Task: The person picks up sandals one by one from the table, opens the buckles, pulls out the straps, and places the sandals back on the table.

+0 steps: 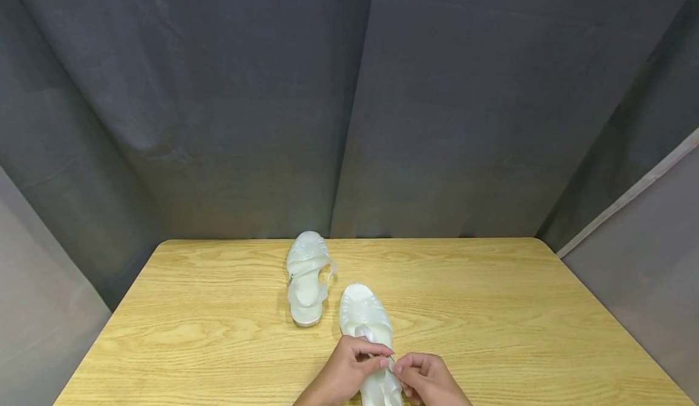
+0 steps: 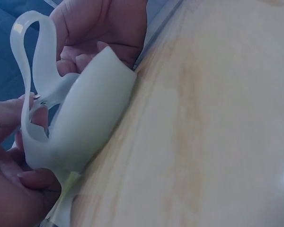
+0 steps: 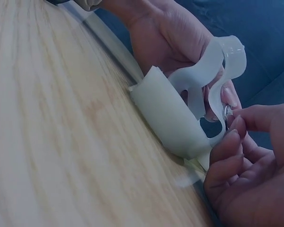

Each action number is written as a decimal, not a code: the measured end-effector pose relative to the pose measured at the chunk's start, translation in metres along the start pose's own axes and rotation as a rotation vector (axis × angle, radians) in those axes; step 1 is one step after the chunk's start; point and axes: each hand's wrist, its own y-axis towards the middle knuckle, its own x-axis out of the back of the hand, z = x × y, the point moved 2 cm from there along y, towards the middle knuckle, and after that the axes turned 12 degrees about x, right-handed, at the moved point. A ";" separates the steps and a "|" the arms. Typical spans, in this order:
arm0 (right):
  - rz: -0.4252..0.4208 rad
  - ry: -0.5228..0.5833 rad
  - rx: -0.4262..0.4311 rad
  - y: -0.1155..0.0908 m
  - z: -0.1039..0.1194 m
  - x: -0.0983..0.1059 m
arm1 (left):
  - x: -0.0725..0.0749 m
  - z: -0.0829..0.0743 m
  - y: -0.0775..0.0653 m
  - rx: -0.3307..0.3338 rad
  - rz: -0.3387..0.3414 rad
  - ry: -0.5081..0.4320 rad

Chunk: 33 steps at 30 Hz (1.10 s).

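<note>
A pale translucent jelly sandal (image 1: 364, 312) lies at the table's near edge, toe pointing away, its heel strap looping up behind. My left hand (image 1: 346, 369) is over its middle, thumb and forefinger pinching the strap beside the small metal buckle (image 2: 36, 97). From the right side, my right hand (image 1: 428, 378) pinches at the same buckle (image 3: 227, 111) with thumb and fingertip. In the right wrist view the heel (image 3: 168, 116) and raised strap (image 3: 234, 54) stand between the hands. Fingers partly hide the buckle, so how the strap sits in it cannot be made out.
The matching sandal (image 1: 307, 249) lies farther back and left, toe away, its ankle strap hanging loose at the right side. Both rest on a wood-grain table (image 1: 491, 309). Dark grey curtains (image 1: 246, 102) rise behind it, and lighter panels (image 1: 644, 260) flank the sides.
</note>
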 end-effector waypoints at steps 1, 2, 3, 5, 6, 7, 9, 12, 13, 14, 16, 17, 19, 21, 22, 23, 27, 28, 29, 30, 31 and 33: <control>-0.010 -0.004 -0.003 0.000 0.000 0.000 | 0.000 0.000 0.000 -0.002 0.001 0.000; -0.020 -0.011 -0.006 0.001 0.000 -0.001 | 0.000 0.000 0.000 -0.004 0.001 -0.001; -0.027 -0.016 -0.008 0.001 0.000 -0.001 | 0.000 0.000 0.000 -0.004 0.000 0.000; -0.039 -0.022 -0.013 0.002 0.000 -0.002 | 0.000 0.000 0.000 -0.005 -0.003 -0.001; -0.044 -0.026 -0.014 0.002 0.000 -0.002 | 0.000 -0.001 0.000 -0.005 -0.005 0.000; -0.048 -0.030 -0.013 0.002 0.000 -0.003 | 0.000 -0.001 0.000 -0.005 -0.005 -0.002; -0.054 -0.035 -0.010 0.002 0.000 -0.004 | 0.000 0.000 0.000 -0.003 -0.006 -0.002; -0.066 -0.039 -0.005 0.002 0.000 -0.005 | 0.000 0.000 0.000 -0.004 -0.006 -0.001; -0.070 -0.035 -0.005 0.002 0.000 -0.005 | 0.000 0.000 0.000 -0.006 -0.006 0.000; -0.076 -0.032 -0.004 0.002 0.000 -0.006 | 0.000 0.000 0.000 -0.013 -0.007 0.009; -0.095 -0.017 -0.008 0.002 -0.001 -0.007 | 0.000 0.000 0.000 -0.023 -0.006 0.017; -0.107 -0.009 -0.012 0.002 -0.001 -0.008 | 0.000 0.000 0.000 -0.030 -0.006 0.021; -0.135 -0.011 -0.016 0.003 -0.001 -0.009 | 0.000 -0.001 0.000 -0.035 -0.005 0.025; -0.160 -0.018 -0.021 0.004 0.000 -0.009 | -0.001 0.000 0.001 -0.030 -0.005 0.021; -0.171 -0.030 -0.019 0.004 0.001 -0.010 | -0.001 0.000 0.001 -0.028 -0.006 0.021; -0.175 -0.040 -0.013 0.004 0.001 -0.010 | -0.001 0.000 0.001 -0.024 -0.005 0.020; -0.176 -0.051 -0.006 0.004 0.002 -0.009 | 0.000 0.001 0.001 -0.021 -0.009 0.028; -0.170 -0.054 -0.004 0.004 0.002 -0.008 | 0.000 0.002 0.001 -0.021 -0.011 0.033; -0.161 -0.057 -0.002 0.004 0.002 -0.008 | 0.000 0.002 0.001 -0.020 -0.012 0.036; -0.158 -0.062 -0.003 0.004 0.002 -0.007 | 0.000 0.001 0.001 -0.018 -0.014 0.040; -0.163 -0.072 0.000 0.004 0.002 -0.005 | 0.000 0.001 0.001 -0.013 -0.016 0.041; -0.202 -0.097 0.011 0.005 0.004 -0.001 | 0.000 0.001 0.001 -0.007 -0.012 0.043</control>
